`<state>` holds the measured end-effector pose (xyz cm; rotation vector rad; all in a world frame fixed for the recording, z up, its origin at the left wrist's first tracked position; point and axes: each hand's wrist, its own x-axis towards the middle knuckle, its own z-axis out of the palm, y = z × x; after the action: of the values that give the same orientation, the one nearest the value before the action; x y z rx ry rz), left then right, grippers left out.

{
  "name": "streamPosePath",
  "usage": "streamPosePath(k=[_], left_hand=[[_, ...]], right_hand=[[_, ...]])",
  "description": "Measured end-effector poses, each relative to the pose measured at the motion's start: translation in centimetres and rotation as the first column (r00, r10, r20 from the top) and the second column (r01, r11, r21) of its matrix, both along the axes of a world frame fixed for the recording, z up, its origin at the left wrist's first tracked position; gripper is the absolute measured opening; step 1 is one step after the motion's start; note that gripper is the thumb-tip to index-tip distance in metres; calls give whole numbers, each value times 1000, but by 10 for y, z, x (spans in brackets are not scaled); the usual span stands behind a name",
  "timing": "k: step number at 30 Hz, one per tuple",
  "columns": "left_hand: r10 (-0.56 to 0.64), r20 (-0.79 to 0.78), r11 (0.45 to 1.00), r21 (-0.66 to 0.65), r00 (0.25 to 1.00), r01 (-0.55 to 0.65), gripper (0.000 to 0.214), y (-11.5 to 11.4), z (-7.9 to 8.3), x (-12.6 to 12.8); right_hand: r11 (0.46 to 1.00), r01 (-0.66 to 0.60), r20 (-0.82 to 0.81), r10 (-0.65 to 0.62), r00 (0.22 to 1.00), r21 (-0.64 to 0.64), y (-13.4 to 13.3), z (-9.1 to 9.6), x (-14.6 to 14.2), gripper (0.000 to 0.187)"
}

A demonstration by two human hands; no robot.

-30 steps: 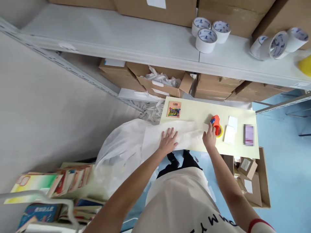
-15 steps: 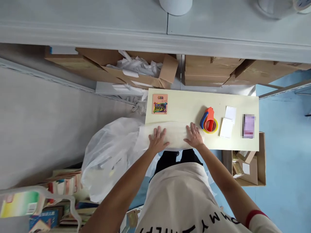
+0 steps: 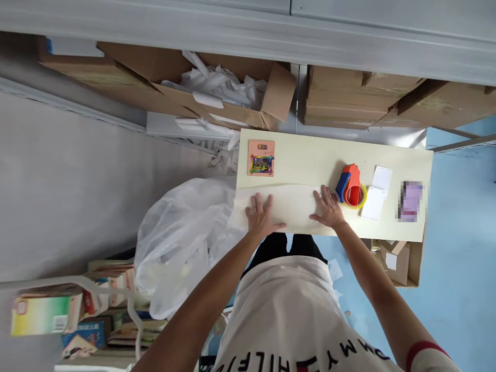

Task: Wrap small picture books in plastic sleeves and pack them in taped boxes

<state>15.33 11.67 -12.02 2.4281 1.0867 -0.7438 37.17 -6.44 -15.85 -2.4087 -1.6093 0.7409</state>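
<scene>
My left hand (image 3: 260,214) lies flat with fingers spread on the left part of a white sheet (image 3: 292,206) spread along the near edge of a pale yellow table (image 3: 310,160). My right hand (image 3: 327,207) presses flat on the sheet's right part, fingers apart. Just right of that hand stands an orange and blue tape dispenser (image 3: 351,187) with a yellow roll. A small colourful picture card (image 3: 261,158) lies at the table's far left.
Two white paper slips (image 3: 377,190) and a blurred purple item (image 3: 411,200) lie at the table's right. Open cardboard boxes (image 3: 232,98) sit under a grey shelf (image 3: 248,31) behind. A big white plastic bag (image 3: 182,237) and stacked books (image 3: 70,315) are left; a box (image 3: 399,261) sits below right.
My right hand left the tape dispenser and came down flat on the sheet. Both hands now press the sheet. The camera tilted down, so the shelf's tape rolls dropped out of view.
</scene>
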Motion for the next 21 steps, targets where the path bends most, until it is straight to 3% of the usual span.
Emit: streamPosePath(k=[3, 6, 8, 11, 14, 16, 18, 19, 21], left_hand=[[101, 42, 995, 21, 994, -102, 111, 6, 5, -7], [213, 158, 974, 41, 964, -222, 84, 18, 12, -14], [278, 260, 953, 42, 924, -299, 63, 30, 15, -16], [337, 451, 926, -1, 826, -378, 42, 58, 13, -12], [384, 598, 908, -107, 703, -405, 41, 93, 1, 3], [487, 582, 858, -183, 651, -479, 46, 117, -11, 16], [593, 506, 799, -279, 626, -532, 43, 136, -23, 29], [628, 476, 776, -322, 616, -542, 40, 143, -28, 33], [662, 462, 749, -383, 590, -541, 36, 154, -36, 39]], right_hand=[[1000, -2, 13, 2, 1000, -9, -3, 6, 0, 95], [999, 33, 26, -34, 999, 40, 10, 17, -10, 89], [989, 101, -6, -101, 995, 110, 34, 24, -22, 79], [941, 272, -173, -239, 956, 203, 89, 29, -42, 61], [864, 475, -443, -366, 819, 165, 151, 23, -59, 60], [781, 623, -608, -476, 635, 40, 185, 15, -68, 64], [703, 710, -726, -507, 466, -35, 207, 6, -73, 63], [678, 734, -764, -494, 415, -40, 215, 2, -75, 60], [650, 760, -802, -446, 397, 15, 224, -5, -77, 47]])
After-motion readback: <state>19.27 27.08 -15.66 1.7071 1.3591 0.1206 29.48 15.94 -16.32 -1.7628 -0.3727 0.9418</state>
